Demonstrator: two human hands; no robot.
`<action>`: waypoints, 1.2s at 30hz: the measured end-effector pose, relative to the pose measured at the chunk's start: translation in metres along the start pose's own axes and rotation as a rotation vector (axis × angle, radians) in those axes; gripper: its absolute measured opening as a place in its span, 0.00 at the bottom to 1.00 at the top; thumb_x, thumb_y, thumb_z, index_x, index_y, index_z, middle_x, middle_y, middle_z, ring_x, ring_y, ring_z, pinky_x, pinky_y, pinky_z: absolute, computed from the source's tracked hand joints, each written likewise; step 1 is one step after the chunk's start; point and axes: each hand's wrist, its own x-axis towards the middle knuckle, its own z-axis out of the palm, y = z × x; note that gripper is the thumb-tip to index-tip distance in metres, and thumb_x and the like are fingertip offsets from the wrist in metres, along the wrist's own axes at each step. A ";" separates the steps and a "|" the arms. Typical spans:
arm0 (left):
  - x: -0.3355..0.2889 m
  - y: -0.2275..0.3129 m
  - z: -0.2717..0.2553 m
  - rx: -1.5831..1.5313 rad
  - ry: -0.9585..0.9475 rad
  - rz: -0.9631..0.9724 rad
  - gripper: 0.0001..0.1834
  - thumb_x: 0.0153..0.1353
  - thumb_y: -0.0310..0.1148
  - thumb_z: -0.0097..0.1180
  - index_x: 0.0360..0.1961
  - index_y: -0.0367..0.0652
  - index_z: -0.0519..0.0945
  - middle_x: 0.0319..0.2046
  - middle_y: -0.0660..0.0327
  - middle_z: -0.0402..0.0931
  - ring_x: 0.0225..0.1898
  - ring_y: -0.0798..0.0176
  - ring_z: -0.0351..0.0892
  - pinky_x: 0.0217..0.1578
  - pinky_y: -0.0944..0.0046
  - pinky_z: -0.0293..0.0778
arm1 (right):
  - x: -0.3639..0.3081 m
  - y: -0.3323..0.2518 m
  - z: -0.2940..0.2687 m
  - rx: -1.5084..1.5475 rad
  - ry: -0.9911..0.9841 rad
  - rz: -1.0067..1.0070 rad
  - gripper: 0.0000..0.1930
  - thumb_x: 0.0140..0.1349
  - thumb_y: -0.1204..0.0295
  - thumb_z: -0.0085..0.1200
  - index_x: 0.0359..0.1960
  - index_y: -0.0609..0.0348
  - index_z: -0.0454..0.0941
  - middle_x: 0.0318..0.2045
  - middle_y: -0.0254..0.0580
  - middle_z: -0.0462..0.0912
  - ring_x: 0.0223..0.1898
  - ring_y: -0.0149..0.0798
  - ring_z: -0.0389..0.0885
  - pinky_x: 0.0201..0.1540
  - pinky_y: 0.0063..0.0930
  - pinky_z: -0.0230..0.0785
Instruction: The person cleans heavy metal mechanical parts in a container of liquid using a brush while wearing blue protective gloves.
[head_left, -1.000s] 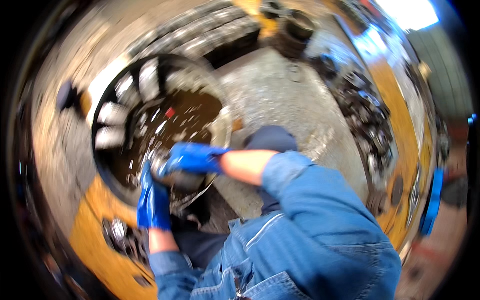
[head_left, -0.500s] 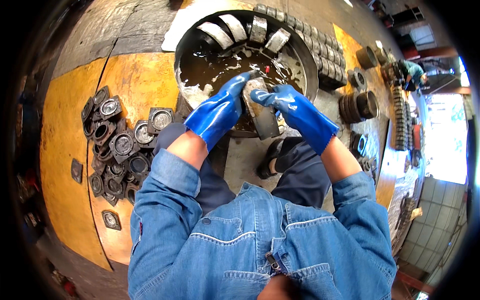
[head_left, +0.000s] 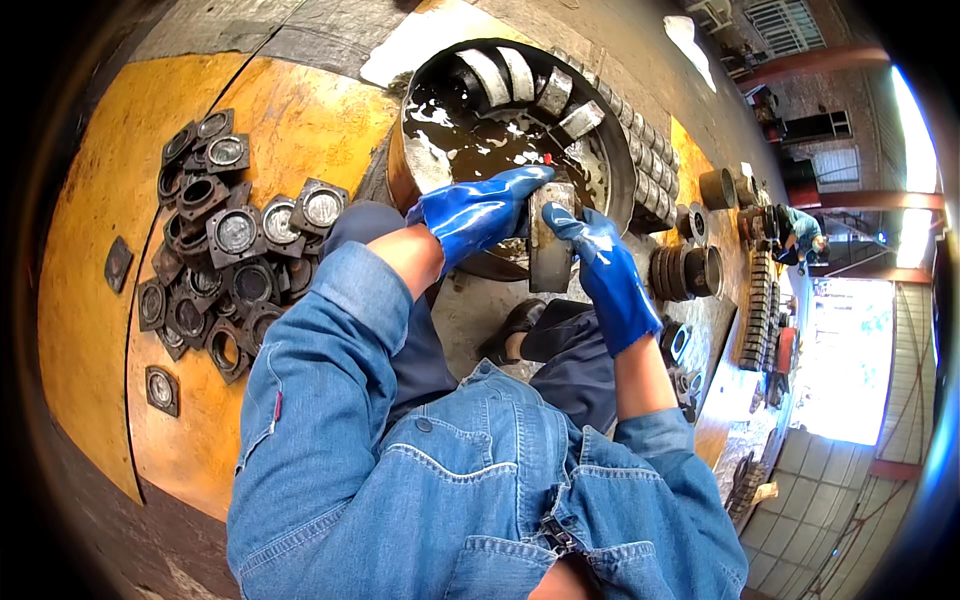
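Observation:
Between my hands is a flat, oblong grey metal block (head_left: 551,262), held over the near rim of a round basin (head_left: 398,172) of dark, foamy liquid. My left hand (head_left: 480,215), in a wet blue rubber glove, closes on the block's left side near its upper end; some of those fingers are hidden behind it. My right hand (head_left: 608,275), gloved alike, grips the right side, its thumb pressed on the front face. Curved metal pieces (head_left: 519,74) lean in a row along the basin's far inner wall. A small red thing (head_left: 547,159) shows beyond the block.
Square metal parts with round openings (head_left: 235,231) lie heaped on yellow boards at the left. Rows of metal pieces (head_left: 650,165) stand behind the basin, with metal rings (head_left: 685,272) to the right. Farther off at the right, another person (head_left: 800,235) bends over.
The block has turned from slanting to nearly upright, and my right hand now points more steeply upward. Both hands stay on it. The whole view has swung, shifting the basin rightward.

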 end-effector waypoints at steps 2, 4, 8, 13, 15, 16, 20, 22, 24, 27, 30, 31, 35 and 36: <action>-0.001 0.007 0.000 0.087 -0.044 -0.023 0.20 0.78 0.50 0.48 0.55 0.48 0.81 0.41 0.62 0.85 0.39 0.69 0.85 0.40 0.66 0.82 | 0.005 0.019 0.001 -0.030 0.059 0.085 0.27 0.71 0.50 0.61 0.47 0.70 0.83 0.38 0.38 0.82 0.42 0.33 0.74 0.48 0.29 0.68; -0.008 0.013 0.007 0.028 -0.051 -0.041 0.18 0.77 0.50 0.50 0.51 0.50 0.82 0.40 0.64 0.85 0.37 0.70 0.84 0.38 0.67 0.80 | 0.001 0.015 -0.002 -0.126 0.047 0.096 0.30 0.70 0.49 0.62 0.50 0.73 0.82 0.44 0.41 0.82 0.46 0.35 0.75 0.51 0.30 0.67; -0.009 0.012 -0.002 0.005 -0.085 -0.040 0.16 0.77 0.50 0.53 0.49 0.52 0.83 0.40 0.66 0.86 0.37 0.70 0.84 0.37 0.66 0.79 | -0.011 -0.005 0.010 -0.084 0.126 0.097 0.39 0.63 0.39 0.65 0.50 0.72 0.80 0.32 0.39 0.79 0.34 0.36 0.72 0.39 0.33 0.66; 0.008 0.007 -0.018 0.144 -0.099 -0.058 0.18 0.77 0.50 0.51 0.54 0.50 0.83 0.36 0.66 0.83 0.30 0.72 0.77 0.29 0.69 0.70 | -0.017 -0.013 0.013 -0.097 0.127 0.098 0.43 0.63 0.37 0.63 0.58 0.73 0.77 0.42 0.46 0.82 0.42 0.39 0.76 0.46 0.33 0.70; 0.003 0.010 -0.018 0.227 -0.095 -0.026 0.20 0.78 0.49 0.50 0.57 0.49 0.82 0.34 0.66 0.81 0.29 0.72 0.75 0.29 0.69 0.69 | -0.018 -0.009 0.012 -0.089 0.134 0.132 0.47 0.63 0.36 0.62 0.63 0.74 0.74 0.46 0.49 0.82 0.45 0.41 0.77 0.49 0.32 0.71; -0.008 0.015 -0.011 0.290 -0.082 0.047 0.21 0.79 0.46 0.48 0.61 0.47 0.81 0.32 0.66 0.79 0.27 0.73 0.71 0.28 0.70 0.67 | -0.017 -0.005 0.010 -0.085 0.132 0.137 0.48 0.63 0.36 0.62 0.65 0.74 0.73 0.47 0.49 0.82 0.46 0.41 0.77 0.49 0.32 0.70; 0.004 0.010 -0.021 0.281 -0.198 0.050 0.21 0.79 0.46 0.48 0.62 0.48 0.82 0.33 0.68 0.80 0.27 0.75 0.71 0.28 0.72 0.67 | -0.016 0.003 0.010 -0.036 0.129 0.164 0.36 0.69 0.43 0.60 0.60 0.69 0.77 0.45 0.42 0.81 0.46 0.38 0.75 0.54 0.30 0.68; 0.015 0.003 -0.023 0.173 -0.156 0.010 0.19 0.79 0.45 0.50 0.62 0.52 0.83 0.28 0.66 0.78 0.23 0.72 0.71 0.24 0.68 0.66 | -0.018 -0.002 0.015 -0.022 0.136 0.173 0.30 0.72 0.46 0.59 0.55 0.66 0.81 0.42 0.38 0.81 0.45 0.36 0.74 0.54 0.29 0.66; 0.019 -0.002 -0.029 0.213 -0.180 0.013 0.18 0.79 0.47 0.49 0.56 0.52 0.83 0.34 0.72 0.81 0.28 0.77 0.73 0.28 0.72 0.69 | -0.023 -0.008 0.015 -0.039 0.139 0.122 0.31 0.71 0.45 0.59 0.54 0.66 0.81 0.39 0.38 0.79 0.43 0.35 0.72 0.51 0.29 0.66; 0.021 -0.003 -0.022 0.074 -0.153 -0.007 0.18 0.79 0.44 0.52 0.62 0.51 0.83 0.29 0.65 0.82 0.24 0.71 0.73 0.23 0.67 0.68 | -0.028 -0.007 0.011 -0.070 0.130 -0.031 0.35 0.68 0.41 0.61 0.53 0.69 0.78 0.36 0.38 0.76 0.38 0.34 0.69 0.45 0.29 0.66; 0.010 0.010 -0.016 0.121 -0.160 -0.005 0.18 0.79 0.43 0.52 0.62 0.49 0.83 0.37 0.63 0.87 0.29 0.70 0.81 0.29 0.66 0.78 | -0.029 -0.020 0.014 -0.086 0.164 0.120 0.32 0.69 0.42 0.60 0.45 0.67 0.78 0.31 0.35 0.73 0.35 0.34 0.67 0.41 0.31 0.64; 0.009 0.008 -0.016 0.058 -0.164 -0.021 0.18 0.78 0.43 0.53 0.62 0.49 0.82 0.40 0.62 0.87 0.32 0.69 0.83 0.31 0.66 0.80 | -0.028 -0.019 0.014 -0.084 0.152 0.128 0.30 0.70 0.44 0.59 0.44 0.66 0.79 0.32 0.35 0.72 0.36 0.34 0.66 0.42 0.30 0.64; 0.000 0.009 -0.006 0.088 -0.135 0.017 0.17 0.78 0.46 0.49 0.53 0.50 0.84 0.35 0.69 0.82 0.29 0.75 0.73 0.27 0.71 0.67 | -0.026 -0.018 0.010 -0.090 0.125 0.172 0.27 0.73 0.47 0.58 0.43 0.65 0.80 0.33 0.35 0.72 0.38 0.35 0.65 0.46 0.29 0.65; 0.001 0.008 -0.008 0.100 -0.150 0.039 0.17 0.78 0.46 0.49 0.53 0.50 0.84 0.35 0.70 0.81 0.28 0.75 0.73 0.26 0.71 0.67 | -0.026 -0.019 0.010 -0.095 0.120 0.183 0.27 0.73 0.47 0.58 0.44 0.65 0.80 0.33 0.35 0.72 0.38 0.35 0.65 0.46 0.29 0.65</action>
